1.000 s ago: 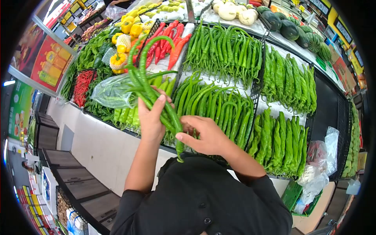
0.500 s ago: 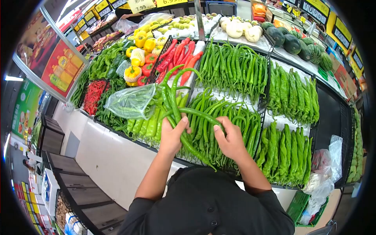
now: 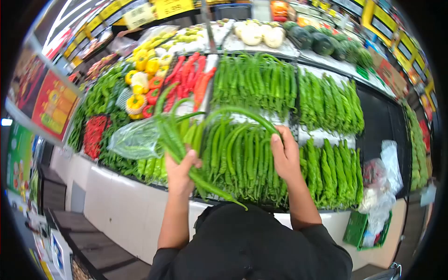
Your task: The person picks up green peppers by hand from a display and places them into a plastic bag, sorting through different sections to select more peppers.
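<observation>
Several long green chili peppers (image 3: 171,139) are bunched in my left hand (image 3: 180,175), their curled stems pointing up and one tip hanging toward my shirt. My right hand (image 3: 286,156) pinches the end of another long green chili pepper (image 3: 240,111), which arches leftward toward the bunch. Both hands are above a row of green chili peppers (image 3: 247,161) laid side by side in the display. Left of the bunch, a clear plastic bag (image 3: 135,137) with green peppers inside rests on the produce, partly behind the held peppers.
Behind lie more green chili peppers (image 3: 252,79) and red chili peppers (image 3: 189,74). Yellow bell peppers (image 3: 136,102) are at left. Twisted green peppers (image 3: 332,172) fill the right section. A green crate (image 3: 359,228) stands low at right, near plastic bags (image 3: 375,205).
My right hand has moved right and up with one pepper, drawing it away from the bunch. My left hand has shifted left with the other peppers, and the view has shifted.
</observation>
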{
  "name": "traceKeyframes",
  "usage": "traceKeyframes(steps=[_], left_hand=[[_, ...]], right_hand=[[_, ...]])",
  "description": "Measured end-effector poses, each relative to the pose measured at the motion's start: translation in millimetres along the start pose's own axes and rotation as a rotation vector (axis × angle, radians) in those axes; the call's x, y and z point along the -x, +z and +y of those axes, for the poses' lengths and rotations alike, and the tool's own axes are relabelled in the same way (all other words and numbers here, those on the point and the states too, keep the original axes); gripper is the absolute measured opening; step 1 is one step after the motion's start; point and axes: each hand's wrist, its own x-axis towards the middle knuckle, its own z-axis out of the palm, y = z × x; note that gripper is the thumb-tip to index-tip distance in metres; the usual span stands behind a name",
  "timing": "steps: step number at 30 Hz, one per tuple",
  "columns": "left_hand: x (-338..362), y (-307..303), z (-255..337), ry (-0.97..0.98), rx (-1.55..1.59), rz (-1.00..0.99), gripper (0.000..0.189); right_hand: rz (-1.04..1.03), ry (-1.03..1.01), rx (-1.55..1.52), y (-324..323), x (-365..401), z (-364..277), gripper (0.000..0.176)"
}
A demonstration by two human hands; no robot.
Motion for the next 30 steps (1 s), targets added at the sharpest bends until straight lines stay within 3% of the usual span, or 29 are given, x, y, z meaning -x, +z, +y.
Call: traceKeyframes(steps=[5, 7, 10, 13, 19, 23, 24, 27, 30], left_hand=[[-6.0, -11.1, 8.2, 0.076, -0.027, 0.037, 0.039], [-6.4, -18.9, 11.0, 0.071, -0.016, 0.048, 0.045], [-2.3, -24.9, 13.6, 0.079, -0.015, 0.061, 0.044], [2.5, -34.1, 12.7, 0.082, -0.033, 0.109, 0.044], [9.9, -53.7, 8.6, 0.086, -0.078, 0.208, 0.044], [9.0, -57.4, 4.0, 0.078, -0.091, 0.242, 0.042], [8.3, -56.6, 2.7, 0.072, -0.091, 0.245, 0.041], [4.6, -50.2, 1.4, 0.051, -0.098, 0.254, 0.039], [1.2, -43.7, 0.6, 0.020, -0.110, 0.247, 0.037]], right_hand=[[0.167, 0.245, -0.456, -11.8, -50.3, 42.3, 0.044], [0.330, 0.260, -0.593, -14.8, -78.4, 59.1, 0.046], [0.378, 0.260, -0.457, -23.8, -123.6, 100.2, 0.053], [0.577, 0.020, 0.084, -20.6, -175.3, 144.4, 0.057], [0.538, 0.049, 0.230, -25.2, -235.9, 182.4, 0.058], [0.249, 0.326, 0.379, -27.5, -238.2, 201.4, 0.072], [0.234, 0.300, 0.446, -28.7, -234.8, 214.9, 0.080], [0.175, 0.257, 0.501, -37.9, -219.5, 228.8, 0.081], [0.229, 0.101, 0.629, -43.5, -206.0, 232.8, 0.071]])
